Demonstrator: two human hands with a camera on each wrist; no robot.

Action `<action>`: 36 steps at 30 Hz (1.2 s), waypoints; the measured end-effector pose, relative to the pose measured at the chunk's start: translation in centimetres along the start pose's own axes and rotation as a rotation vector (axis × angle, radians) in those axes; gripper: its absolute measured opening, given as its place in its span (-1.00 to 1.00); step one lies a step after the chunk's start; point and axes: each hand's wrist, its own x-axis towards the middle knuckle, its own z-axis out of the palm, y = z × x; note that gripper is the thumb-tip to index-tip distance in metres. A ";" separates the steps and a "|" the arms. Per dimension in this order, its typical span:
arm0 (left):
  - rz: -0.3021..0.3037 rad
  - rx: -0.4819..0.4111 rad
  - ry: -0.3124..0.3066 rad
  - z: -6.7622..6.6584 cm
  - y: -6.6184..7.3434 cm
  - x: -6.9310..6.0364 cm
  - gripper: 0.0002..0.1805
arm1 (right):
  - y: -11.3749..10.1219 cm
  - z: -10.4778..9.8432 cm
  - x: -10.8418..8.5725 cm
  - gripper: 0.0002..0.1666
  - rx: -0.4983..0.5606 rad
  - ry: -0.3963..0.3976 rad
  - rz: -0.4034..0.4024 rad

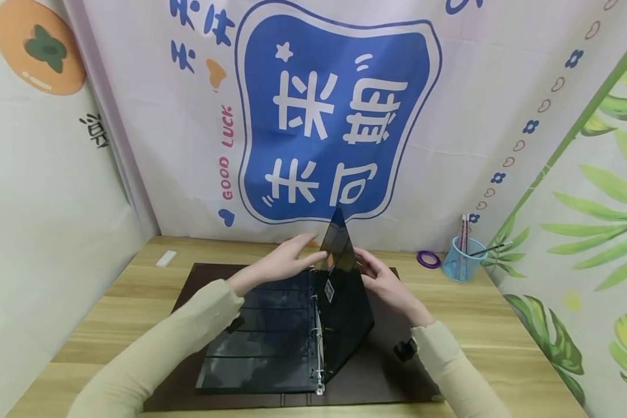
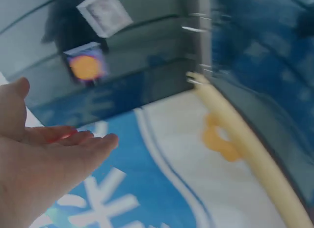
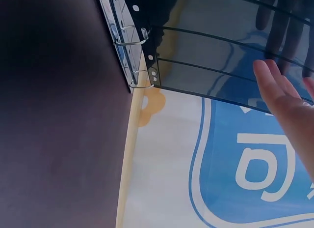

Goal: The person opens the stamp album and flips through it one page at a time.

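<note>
A dark brown ring binder [image 1: 397, 380] lies spread on the table, with black pocket pages [image 1: 261, 342] flat on its left half. One pocket page [image 1: 347, 319] stands raised from the metal rings [image 1: 320, 354] between my two hands. Two small stamp-like pieces sit in its pockets: a white-bordered one [image 2: 105, 14] and one with an orange disc [image 2: 86, 66]. My left hand [image 1: 282, 260] is beside the page's left face, fingers extended; contact is unclear. Behind the page's right face, my right hand [image 1: 389, 284] touches it with nearly straight fingers [image 3: 272, 83].
At the back right stand a blue mesh cup [image 1: 458, 264] with pencils and a purple ring [image 1: 428, 259]. A small white block [image 1: 166, 259] lies at the back left of the wooden table [image 1: 480, 360]. Behind the table hangs a printed cloth [image 1: 449, 162].
</note>
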 end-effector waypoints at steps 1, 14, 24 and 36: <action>-0.005 -0.017 -0.005 -0.1 0.7 0.4 -0.21 | 0.0 0.1 0.1 -0.02 -0.003 0.000 0.005; -0.100 -0.192 0.034 -0.3 4.5 2.2 -0.17 | -0.5 1.1 1.2 0.04 -0.119 -0.011 -0.007; -0.129 -0.511 0.087 -1.7 3.0 0.1 -0.22 | 1.0 0.9 1.1 -0.28 -0.209 -0.065 -0.007; -0.235 -0.518 0.163 -4.2 -1.8 -4.1 -0.32 | 7.4 -1.9 -2.3 0.10 -0.789 -0.156 0.161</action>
